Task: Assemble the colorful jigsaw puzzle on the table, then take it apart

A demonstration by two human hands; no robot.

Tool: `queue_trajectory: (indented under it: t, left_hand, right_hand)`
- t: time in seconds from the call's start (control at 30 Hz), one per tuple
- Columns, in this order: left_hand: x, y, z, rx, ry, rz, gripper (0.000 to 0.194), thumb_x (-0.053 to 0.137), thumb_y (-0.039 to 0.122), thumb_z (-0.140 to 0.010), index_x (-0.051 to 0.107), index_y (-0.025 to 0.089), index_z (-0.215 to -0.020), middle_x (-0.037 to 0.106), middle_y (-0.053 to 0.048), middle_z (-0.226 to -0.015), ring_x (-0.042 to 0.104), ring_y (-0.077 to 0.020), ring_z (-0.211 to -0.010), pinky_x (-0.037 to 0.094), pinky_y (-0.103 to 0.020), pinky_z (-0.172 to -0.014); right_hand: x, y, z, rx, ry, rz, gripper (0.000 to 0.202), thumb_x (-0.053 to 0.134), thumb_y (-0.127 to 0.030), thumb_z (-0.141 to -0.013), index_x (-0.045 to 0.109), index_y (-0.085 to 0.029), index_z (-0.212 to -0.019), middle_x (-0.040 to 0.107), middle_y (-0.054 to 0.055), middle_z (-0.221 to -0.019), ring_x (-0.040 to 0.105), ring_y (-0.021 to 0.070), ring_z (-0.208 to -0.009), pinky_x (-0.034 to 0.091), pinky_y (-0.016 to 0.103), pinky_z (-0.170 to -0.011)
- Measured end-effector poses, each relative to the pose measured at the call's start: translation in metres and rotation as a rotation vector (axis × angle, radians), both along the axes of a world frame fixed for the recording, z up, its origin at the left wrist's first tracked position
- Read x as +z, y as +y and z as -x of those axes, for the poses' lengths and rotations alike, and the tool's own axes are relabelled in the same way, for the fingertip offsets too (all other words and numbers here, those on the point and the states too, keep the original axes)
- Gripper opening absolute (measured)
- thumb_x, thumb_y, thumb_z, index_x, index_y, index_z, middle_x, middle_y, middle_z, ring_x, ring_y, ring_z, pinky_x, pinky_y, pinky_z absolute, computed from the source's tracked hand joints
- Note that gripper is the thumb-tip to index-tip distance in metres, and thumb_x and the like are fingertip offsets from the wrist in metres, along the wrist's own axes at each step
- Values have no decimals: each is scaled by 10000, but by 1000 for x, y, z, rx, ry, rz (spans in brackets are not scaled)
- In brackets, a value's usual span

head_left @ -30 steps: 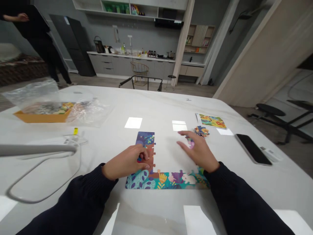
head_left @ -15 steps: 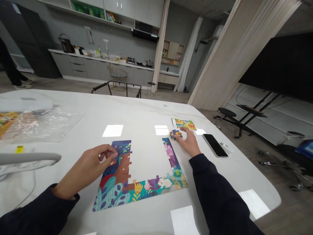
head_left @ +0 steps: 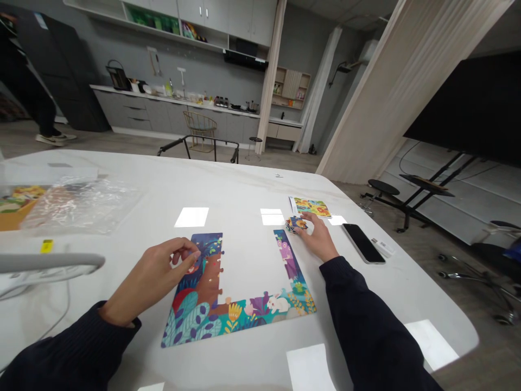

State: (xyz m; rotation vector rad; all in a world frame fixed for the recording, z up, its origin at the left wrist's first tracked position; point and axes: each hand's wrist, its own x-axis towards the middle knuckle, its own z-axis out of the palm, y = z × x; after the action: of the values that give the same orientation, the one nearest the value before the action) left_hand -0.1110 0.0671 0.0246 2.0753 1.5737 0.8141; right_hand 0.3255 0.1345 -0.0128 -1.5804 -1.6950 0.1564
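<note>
A partly joined puzzle (head_left: 209,274) in a U shape lies on the white table, with trees, leaves, flowers and a white rabbit on it. Over its upper left part is my left hand (head_left: 166,269), thumb and fingers curled near each other with a gap between them and nothing visible inside. Beyond the puzzle's upper right end, my right hand (head_left: 319,236) has its thumb and fingers round a small stack of puzzle pieces (head_left: 293,223). Just behind that stack lies a colourful picture card (head_left: 313,207).
A phone (head_left: 363,243) and a small white box (head_left: 383,247) lie right of my right hand. Clear plastic wrap (head_left: 87,206) and an orange box (head_left: 18,219) are at the left, near a grey curved bar (head_left: 52,263). A person (head_left: 35,87) stands by the fridge.
The view has shifted slightly, so the table contents appear a little further right. More of the person at the far left shows. Both my hands keep nearly the same places over the table.
</note>
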Motion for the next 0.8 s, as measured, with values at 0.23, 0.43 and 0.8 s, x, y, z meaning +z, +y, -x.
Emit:
queue_trajectory:
  t: [0.23,0.43,0.8]
  left_hand:
    - [5,-3,-8,-13,-111,6,291,605,506,-933,686,226,-932,697,4,-744,597,-174,-661,456,-290,-641]
    - [4,-21,-59,-112,-719,322,457,679,565,-893,560,219,-1166,741,-36,-894,699,-193,-736,562,-314,-656]
    - [-14,-28,-69,-174,-640,298,429,748,425,-891,655,218,-1255,651,6,-834,631,-139,-651,520,-267,-591]
  right_hand:
    - [29,-15,28,31,30,-106,459,773,-407,-825,645,-241,-1234,722,114,-1250,631,343,-1216,483,545,-1056]
    - [53,-70,124,370,154,-93,492,864,-375,-820,628,-284,-1242,730,68,-1138,674,257,-895,569,428,-853]
    - [41,-91,164,564,694,529,425,831,-455,-820,690,-213,-1139,695,10,-830,699,179,-689,600,337,-662]
